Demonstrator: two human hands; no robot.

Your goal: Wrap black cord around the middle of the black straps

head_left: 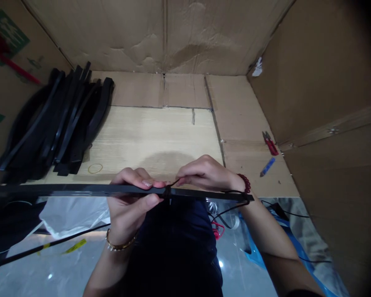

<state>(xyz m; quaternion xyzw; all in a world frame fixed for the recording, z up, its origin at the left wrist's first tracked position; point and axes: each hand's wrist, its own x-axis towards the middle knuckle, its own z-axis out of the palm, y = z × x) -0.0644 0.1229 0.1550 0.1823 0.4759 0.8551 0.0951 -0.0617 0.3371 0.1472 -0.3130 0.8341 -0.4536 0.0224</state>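
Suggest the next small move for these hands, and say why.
Probably the right hand should draw the cord snug while the left hand steadies the strip. The cord is wrapped around the strip, a short length rises from the wrap to the right hand's pinch, and the left hand grips the strip beside the wrap.

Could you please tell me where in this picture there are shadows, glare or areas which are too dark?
Head view: a soft shadow on the pale board, just beyond the left hand and right hand; head view: small bright glare spots on the glossy floor; head view: upper right corner nearly black, trousers too dark for much detail.
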